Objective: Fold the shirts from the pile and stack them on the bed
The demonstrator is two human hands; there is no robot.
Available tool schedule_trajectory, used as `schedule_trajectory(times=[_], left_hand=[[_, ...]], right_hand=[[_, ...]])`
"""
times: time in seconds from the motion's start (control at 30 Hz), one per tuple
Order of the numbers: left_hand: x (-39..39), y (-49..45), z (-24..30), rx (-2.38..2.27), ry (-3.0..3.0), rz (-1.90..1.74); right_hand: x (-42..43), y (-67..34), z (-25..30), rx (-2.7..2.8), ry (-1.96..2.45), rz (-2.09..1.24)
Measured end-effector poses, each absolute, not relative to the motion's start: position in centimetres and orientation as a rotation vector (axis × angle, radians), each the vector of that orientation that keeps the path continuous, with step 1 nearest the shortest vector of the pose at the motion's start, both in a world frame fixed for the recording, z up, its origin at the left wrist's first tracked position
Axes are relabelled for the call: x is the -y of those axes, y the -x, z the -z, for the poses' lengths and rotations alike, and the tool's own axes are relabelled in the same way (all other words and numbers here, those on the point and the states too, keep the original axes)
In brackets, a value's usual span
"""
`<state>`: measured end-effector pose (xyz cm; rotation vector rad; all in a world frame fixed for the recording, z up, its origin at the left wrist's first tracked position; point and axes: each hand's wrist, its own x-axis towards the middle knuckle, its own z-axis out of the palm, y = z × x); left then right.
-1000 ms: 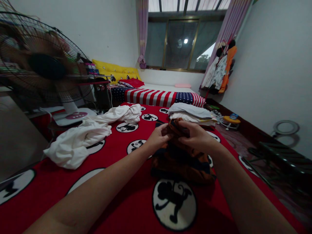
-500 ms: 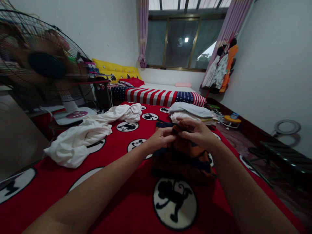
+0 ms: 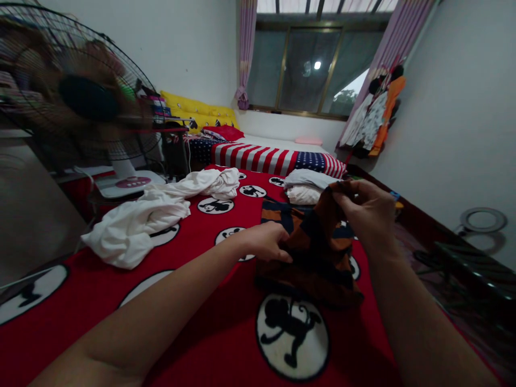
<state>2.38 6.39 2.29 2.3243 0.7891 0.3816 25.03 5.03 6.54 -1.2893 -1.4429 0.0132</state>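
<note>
A garment with dark and rust-brown stripes lies bunched on the red blanket in front of me. My right hand pinches one edge of it and holds that part raised off the bed. Against the garment's left side rests my left hand, thumb and fingers apart, touching the cloth without a visible grip. Just behind the garment sits a stack of folded light grey and white clothes, partly covered by the raised cloth.
A crumpled white cloth stretches along the left of the blanket. Beyond it stands an electric fan with its blades spinning. Another bed with a stars-and-stripes cover is under the window. A dark bench stands at right.
My right hand has moved right, lifting an edge of the garment with it. My left hand has come away from that edge and lowered onto the garment's left side. The view has shifted slightly.
</note>
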Motion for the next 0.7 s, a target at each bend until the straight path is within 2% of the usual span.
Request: schedule_trajectory(times=[0.1, 0.17, 0.3, 0.4, 0.57, 0.7], left_hand=[[-7.7, -1.6, -1.8, -0.736, -2.046, -0.22], [-8.9, -1.0, -0.9, -0.806, -1.877, -0.23], [-10.6, 0.0, 1.4, -1.054, -1.665, -0.299], [-10.9, 0.2, 2.4, -1.126, -1.569, -0.328], [-11.0, 0.4, 2.4, -1.075, -1.527, -0.332], [-11.0, 1.1, 1.8, -0.981, -1.554, -0.165]], right_hand=[[-6.6, -23.6, -6.7, 1.411, 1.213, 0.261], [-8.7, -22.8, -6.5, 1.511, 1.189, 0.301], [-12.9, -23.3, -4.6, 1.796, 1.387, 0.017], [-13.1, -25.3, -2.3, 1.707, 1.535, -0.146], [-9.5, -30.0, 0.8, 1.333, 1.505, -0.051], [-8.0, -32.9, 2.2, 1.157, 1.596, -0.07]])
